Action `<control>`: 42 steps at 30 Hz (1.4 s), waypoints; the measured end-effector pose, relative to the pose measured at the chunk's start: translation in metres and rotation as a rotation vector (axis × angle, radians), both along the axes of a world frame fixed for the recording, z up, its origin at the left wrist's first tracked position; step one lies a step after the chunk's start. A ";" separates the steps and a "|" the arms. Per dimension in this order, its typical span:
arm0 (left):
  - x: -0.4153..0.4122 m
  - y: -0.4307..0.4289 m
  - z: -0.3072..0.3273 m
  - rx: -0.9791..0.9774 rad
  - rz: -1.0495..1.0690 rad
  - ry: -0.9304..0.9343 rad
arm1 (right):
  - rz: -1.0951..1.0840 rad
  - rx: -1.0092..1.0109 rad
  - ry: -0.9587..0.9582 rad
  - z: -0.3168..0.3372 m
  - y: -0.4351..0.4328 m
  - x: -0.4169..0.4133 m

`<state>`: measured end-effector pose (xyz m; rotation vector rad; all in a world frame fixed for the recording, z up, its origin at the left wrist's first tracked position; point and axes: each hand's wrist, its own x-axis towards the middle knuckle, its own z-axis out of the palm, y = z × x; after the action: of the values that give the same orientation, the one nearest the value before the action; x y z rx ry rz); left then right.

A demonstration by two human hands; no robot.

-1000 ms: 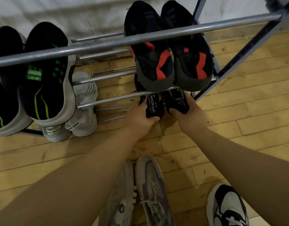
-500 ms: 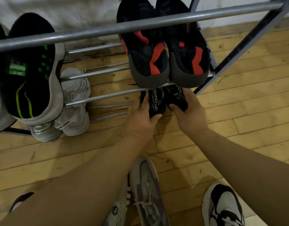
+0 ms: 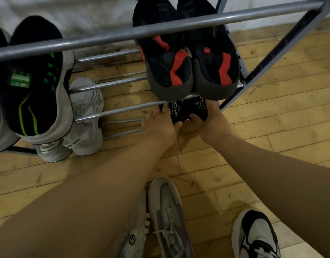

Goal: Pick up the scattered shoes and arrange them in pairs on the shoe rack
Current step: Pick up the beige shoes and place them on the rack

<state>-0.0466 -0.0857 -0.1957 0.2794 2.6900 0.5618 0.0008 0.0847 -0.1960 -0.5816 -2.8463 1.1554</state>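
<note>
Found the black pair [image 3: 187,111] low at the right end of the rack [image 3: 160,28], tucked under the red pair [image 3: 181,75], side by side and touching, heels out toward the hands, white lettering up. Gripped at the heels, one shoe to each hand: left hand [image 3: 159,124] with thumb curled over the near heel and fingers laid along the outer side, right hand [image 3: 209,121] with thumb hooked on top and fingers wrapped round the far side. Could not tell whether already resting on the rails or borne by the hands.

Judged light and soft: knit-looking uppers, likely to fold under a squeeze at toe or tongue. Judged the heel the stiffest part, so the right place to hold, thumb on the collar and fingers round the back. Judged little risk of slipping, cloth against skin; more risk of snagging a toe on a rail or nudging the red pair above. Best kept level and pushed in together, to stay paired.

Left on the floor [image 3: 272,127]: a grey shoe [image 3: 169,209] and a white-black shoe [image 3: 253,237], to be taken likewise by the heel.
</note>
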 end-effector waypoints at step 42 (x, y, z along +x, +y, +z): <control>0.171 -0.054 0.209 0.526 -0.279 -0.189 | 0.181 -0.360 -0.259 0.295 0.002 0.112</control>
<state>0.1240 -0.1392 0.0133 0.6900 2.2295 1.1336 0.1124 0.0870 0.0985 -0.5251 -2.9678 1.7685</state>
